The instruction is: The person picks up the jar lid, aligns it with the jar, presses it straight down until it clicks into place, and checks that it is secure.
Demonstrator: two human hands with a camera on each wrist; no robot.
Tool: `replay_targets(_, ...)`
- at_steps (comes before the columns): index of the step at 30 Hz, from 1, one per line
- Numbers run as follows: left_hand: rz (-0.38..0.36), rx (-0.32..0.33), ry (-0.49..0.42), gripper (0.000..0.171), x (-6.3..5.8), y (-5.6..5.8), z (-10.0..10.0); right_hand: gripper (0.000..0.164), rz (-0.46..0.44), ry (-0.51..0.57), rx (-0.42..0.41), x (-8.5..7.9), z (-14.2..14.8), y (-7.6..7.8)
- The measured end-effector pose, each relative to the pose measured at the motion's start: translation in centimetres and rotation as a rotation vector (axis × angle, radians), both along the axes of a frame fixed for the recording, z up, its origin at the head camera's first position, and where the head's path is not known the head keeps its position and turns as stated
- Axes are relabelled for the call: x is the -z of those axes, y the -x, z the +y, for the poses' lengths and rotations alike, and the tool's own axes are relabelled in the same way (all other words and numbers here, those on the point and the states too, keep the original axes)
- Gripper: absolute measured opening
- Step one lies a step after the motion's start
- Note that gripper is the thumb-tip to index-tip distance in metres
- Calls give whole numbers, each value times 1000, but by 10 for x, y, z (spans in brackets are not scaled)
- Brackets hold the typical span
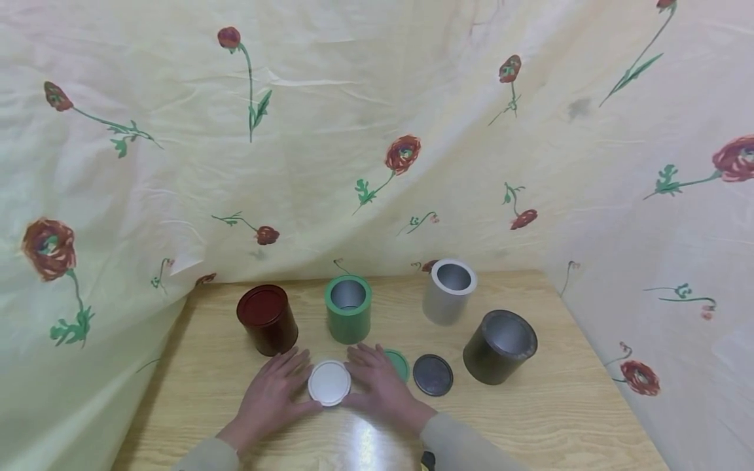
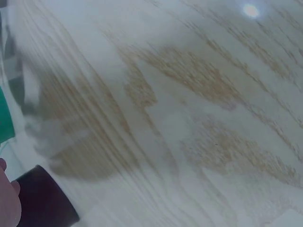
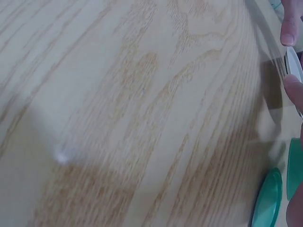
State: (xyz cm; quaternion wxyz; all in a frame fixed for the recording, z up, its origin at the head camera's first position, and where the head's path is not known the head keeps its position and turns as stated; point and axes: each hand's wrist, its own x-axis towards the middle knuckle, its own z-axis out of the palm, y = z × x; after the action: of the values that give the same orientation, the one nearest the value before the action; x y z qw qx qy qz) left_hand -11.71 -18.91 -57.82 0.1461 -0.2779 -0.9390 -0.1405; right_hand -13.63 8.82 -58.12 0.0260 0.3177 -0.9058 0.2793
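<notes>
Wooden table (image 1: 530, 425), four canisters (image 1: 271, 324) (image 1: 349, 325) (image 1: 444, 302) (image 1: 495, 356), three loose lids (image 1: 329, 383) (image 1: 401, 366) (image 1: 432, 375), two hands (image 1: 272, 392) (image 1: 379, 387)

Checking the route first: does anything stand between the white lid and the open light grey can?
Only the right hand, beside the white lid, lies across the direct line to the light grey can; the green can and green lid flank that line.

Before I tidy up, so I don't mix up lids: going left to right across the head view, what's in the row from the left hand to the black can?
Left hand → white lid → right hand → black lid → black can. The green lid, partly covered by the right hand, is left out.
</notes>
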Motion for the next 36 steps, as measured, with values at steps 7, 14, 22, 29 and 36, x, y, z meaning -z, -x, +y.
replay_targets(7,-15,-4,-17,73,-11,-3,6,64,26,36,0,-12,6,-5)
replay_targets(14,0,-4,10,73,-27,-5,13,67,97,74,-6,-20,14,-6)
replay_targets(22,33,18,-13,71,-48,-1,22,68,186,76,-1,-33,23,-1)
replay_targets(29,75,46,-51,71,-57,5,28,67,224,78,8,-42,31,2)
replay_targets(36,117,61,-10,73,-68,9,32,68,207,109,15,-54,37,1)
